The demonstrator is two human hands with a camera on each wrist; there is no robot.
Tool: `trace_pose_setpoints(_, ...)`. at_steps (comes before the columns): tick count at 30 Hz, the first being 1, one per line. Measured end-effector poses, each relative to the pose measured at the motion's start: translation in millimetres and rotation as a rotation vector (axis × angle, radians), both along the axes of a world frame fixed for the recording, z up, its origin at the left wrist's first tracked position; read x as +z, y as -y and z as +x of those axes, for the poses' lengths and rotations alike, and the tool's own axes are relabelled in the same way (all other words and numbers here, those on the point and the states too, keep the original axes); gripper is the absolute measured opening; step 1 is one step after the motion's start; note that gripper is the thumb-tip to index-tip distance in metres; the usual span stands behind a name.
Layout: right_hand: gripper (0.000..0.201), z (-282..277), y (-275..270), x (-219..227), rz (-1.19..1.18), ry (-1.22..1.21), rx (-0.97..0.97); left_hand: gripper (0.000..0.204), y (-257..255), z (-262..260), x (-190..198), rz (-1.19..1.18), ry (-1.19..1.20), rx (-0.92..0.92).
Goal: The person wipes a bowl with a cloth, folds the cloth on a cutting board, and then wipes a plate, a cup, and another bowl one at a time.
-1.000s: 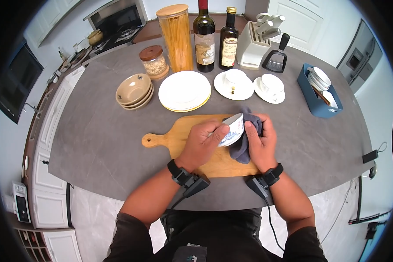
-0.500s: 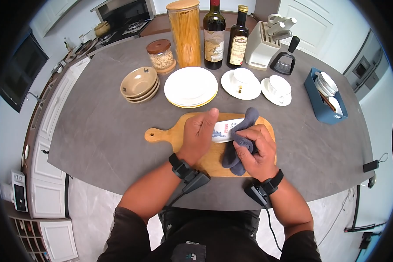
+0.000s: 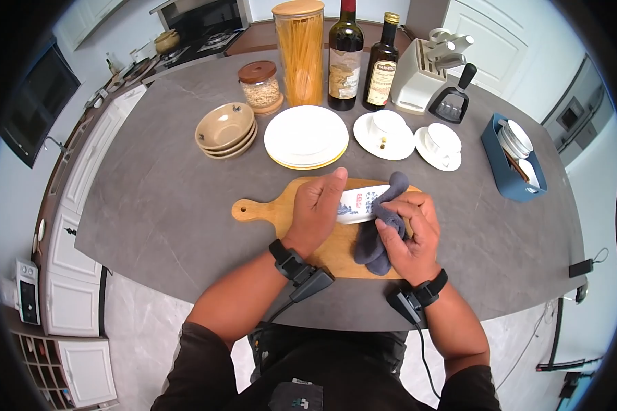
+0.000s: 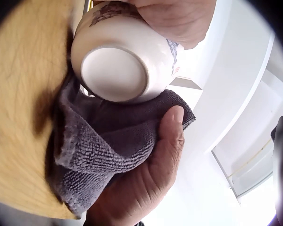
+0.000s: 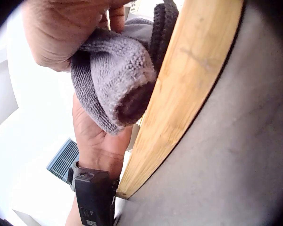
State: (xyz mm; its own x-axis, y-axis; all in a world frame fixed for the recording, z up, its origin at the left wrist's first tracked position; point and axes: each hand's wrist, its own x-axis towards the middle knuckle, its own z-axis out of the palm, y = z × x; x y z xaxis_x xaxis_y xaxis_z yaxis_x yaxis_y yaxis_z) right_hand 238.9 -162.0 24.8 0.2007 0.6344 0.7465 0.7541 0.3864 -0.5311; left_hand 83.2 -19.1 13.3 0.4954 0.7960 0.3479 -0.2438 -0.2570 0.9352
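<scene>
A white bowl [image 3: 358, 205] with blue and red printing is tipped on its side above the wooden cutting board [image 3: 330, 257]. My left hand [image 3: 315, 210] grips it from the left, thumb pointing up. In the left wrist view the bowl's round foot [image 4: 114, 74] faces the camera. Bunched in my right hand [image 3: 416, 236] is a dark grey cloth [image 3: 373, 250], pinched between thumb and fingers and pressed to the bowl's right side. The cloth's lower folds [image 5: 118, 84] hang close over the board in the right wrist view. The bowl's inside is hidden.
Beyond the board stand stacked brown bowls [image 3: 225, 128], white plates [image 3: 306, 135] and two cups on saucers [image 3: 440, 147]. Farther back are a pasta jar [image 3: 300, 58], two bottles [image 3: 380, 72] and a knife block [image 3: 417, 79]. A blue basket [image 3: 521, 188] with dishes sits right.
The bowl has turned from tilted, its rim showing, to its side with the printing up. My left thumb has come off the rim, and my right hand has regathered the cloth around the bowl's right side.
</scene>
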Motion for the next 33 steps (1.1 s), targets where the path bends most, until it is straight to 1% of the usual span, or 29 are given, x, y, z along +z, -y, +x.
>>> trace_pose_setpoints(4, 0.040, -0.2, 0.7, 5.4, -0.030, 0.021, 0.034, 0.052, -1.9, -0.1, -1.1, -0.025, -0.001, 0.007)
trace_pose_setpoints(6, 0.045, -0.1, 0.7, 10.0, -0.052, 0.136, 0.020, 0.052, -1.7, -0.1, 0.7, -0.039, 0.005, 0.005)
trace_pose_setpoints(13, 0.050, -4.3, -1.6, 8.4, -0.092, 0.072, 0.058, 0.052, -0.4, 1.7, 0.6, -0.041, 0.049, -0.011)
trace_pose_setpoints(16, 0.049, -2.9, -1.5, 2.4, -0.099, 0.062, -0.002, 0.052, -1.7, 2.1, -3.5, -0.049, 0.035, -0.012)
trace_pose_setpoints(18, 0.045, -0.6, -2.3, -2.9, -0.109, -0.074, 0.006, 0.052, -2.5, 2.5, -4.9, -0.093, 0.033, 0.012)
trace_pose_setpoints(25, 0.036, 3.2, -5.9, -5.8, -0.117, -0.189, -0.051, 0.051, -1.2, 3.0, -0.6, -0.078, 0.056, 0.014)
trace_pose_setpoints(27, 0.029, 3.7, -8.7, -14.5, -0.099, -0.428, -0.078, 0.051, -1.3, 2.6, -1.5, -0.098, 0.065, -0.021)
trace_pose_setpoints(28, 0.029, 3.6, -9.6, -15.3, -0.100, -0.428, -0.078, 0.051, -1.0, 2.1, -1.3, -0.099, 0.065, -0.021)
trace_pose_setpoints(30, 0.024, 3.6, -11.1, -15.9, -0.012, -0.594, -0.021, 0.052, 0.0, 1.2, -0.7, -0.133, 0.038, -0.052)
trace_pose_setpoints(33, 0.022, 8.1, -10.0, -15.0, -0.031, -0.564, -0.062, 0.053, 3.3, 0.4, 1.5, -0.136, 0.022, -0.068)
